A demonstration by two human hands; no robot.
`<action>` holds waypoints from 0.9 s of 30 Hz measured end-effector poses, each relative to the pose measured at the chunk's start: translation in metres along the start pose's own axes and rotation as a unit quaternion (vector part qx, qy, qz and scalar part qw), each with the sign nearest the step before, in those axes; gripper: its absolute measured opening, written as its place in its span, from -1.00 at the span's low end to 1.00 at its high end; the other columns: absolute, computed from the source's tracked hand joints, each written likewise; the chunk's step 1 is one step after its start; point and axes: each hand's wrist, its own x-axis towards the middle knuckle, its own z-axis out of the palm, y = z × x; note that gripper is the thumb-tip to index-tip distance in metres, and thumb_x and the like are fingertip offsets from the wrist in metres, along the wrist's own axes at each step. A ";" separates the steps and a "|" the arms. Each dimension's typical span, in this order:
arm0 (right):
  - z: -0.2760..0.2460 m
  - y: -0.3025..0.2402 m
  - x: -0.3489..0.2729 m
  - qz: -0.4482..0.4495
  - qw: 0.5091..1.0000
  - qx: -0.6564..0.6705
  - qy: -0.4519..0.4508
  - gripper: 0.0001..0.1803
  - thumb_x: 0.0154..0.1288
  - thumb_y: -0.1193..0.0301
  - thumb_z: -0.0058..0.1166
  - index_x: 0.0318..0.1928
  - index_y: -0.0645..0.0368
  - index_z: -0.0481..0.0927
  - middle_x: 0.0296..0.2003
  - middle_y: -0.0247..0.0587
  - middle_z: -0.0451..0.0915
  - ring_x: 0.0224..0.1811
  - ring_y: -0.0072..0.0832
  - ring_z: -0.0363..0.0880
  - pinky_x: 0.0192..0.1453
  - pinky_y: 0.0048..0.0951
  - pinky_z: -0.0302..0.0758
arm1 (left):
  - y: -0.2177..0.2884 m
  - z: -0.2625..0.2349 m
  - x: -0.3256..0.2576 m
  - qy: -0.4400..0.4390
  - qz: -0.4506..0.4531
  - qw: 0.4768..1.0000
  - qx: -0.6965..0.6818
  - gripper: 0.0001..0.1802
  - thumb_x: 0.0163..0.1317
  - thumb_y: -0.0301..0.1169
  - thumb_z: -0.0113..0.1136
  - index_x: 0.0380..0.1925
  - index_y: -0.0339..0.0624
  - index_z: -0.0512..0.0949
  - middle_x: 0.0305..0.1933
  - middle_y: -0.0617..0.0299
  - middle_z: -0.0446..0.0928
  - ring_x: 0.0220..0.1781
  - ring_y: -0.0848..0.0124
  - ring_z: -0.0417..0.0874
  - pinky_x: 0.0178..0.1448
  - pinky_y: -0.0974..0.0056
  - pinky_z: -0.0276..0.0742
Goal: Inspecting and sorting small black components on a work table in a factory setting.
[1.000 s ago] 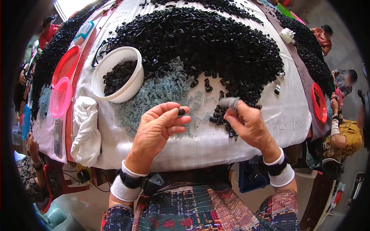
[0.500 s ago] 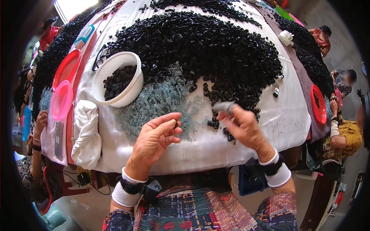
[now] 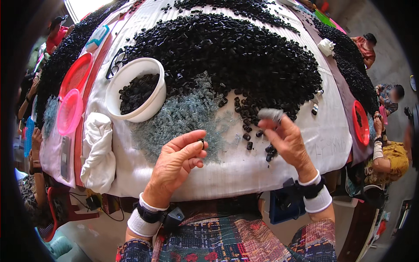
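While the left hand (image 3: 174, 161) pinches a black piece (image 3: 201, 141), the right hand (image 3: 288, 142) has shifted toward two o'clock.
Its fingers curl; opening, hold unclear.

White light (image 3: 85, 6) glares upper left — grey floor (image 3: 395, 61) right, red plastic chair (image 3: 80, 215) lower left.

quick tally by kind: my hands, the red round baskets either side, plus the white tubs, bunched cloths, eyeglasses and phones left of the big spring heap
Hands: 2 (left hand, right hand)
Red baskets: 2 (left-side basket, right-side basket)
White tub: 1
Bunched white cloth: 1
Eyeglasses: 1
Phone: 1
Total: 8
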 end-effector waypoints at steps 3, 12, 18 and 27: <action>0.006 -0.012 -0.010 0.089 0.980 0.074 -0.159 -0.72 0.25 0.56 0.07 -0.01 0.26 0.54 -0.25 -0.24 0.65 -0.22 -0.62 0.61 -0.25 -0.59 0.54 | 0.001 -0.007 -0.002 0.005 0.003 1.000 0.009 -0.73 0.22 -0.51 0.23 -0.07 -0.28 0.54 -0.19 0.14 0.63 -0.26 0.47 0.66 -0.30 0.44 0.60; 0.022 0.000 0.004 -0.041 0.985 -0.163 0.043 -0.73 0.14 0.67 0.05 -0.10 0.29 0.53 -0.34 -0.08 0.60 -0.36 -0.31 0.62 -0.26 -0.39 0.56 | 0.002 -0.004 -0.005 -0.009 -0.006 1.000 0.023 -0.76 0.21 -0.53 0.23 -0.10 -0.25 0.55 -0.16 0.10 0.62 -0.23 0.42 0.68 -0.30 0.41 0.62; 0.040 -0.003 0.009 -0.210 0.945 -0.235 -0.088 -0.83 0.08 0.66 0.08 -0.27 0.29 0.49 -0.42 -0.05 0.50 -0.33 -0.14 0.48 -0.25 -0.25 0.47 | 0.002 -0.004 -0.007 0.001 -0.007 1.000 0.016 -0.79 0.24 -0.53 0.18 -0.11 -0.21 0.53 -0.18 0.07 0.62 -0.34 0.42 0.67 -0.38 0.36 0.64; 0.045 0.005 0.007 -0.314 0.835 -0.437 -0.119 -0.91 0.05 0.50 0.02 -0.37 0.09 0.46 -0.39 -0.33 0.48 -0.28 -0.41 0.47 -0.23 -0.48 0.51 | 0.000 0.007 -0.009 0.010 -0.024 0.998 0.055 -0.81 0.21 -0.50 0.23 -0.17 -0.22 0.53 -0.23 0.09 0.62 -0.35 0.42 0.63 -0.40 0.40 0.58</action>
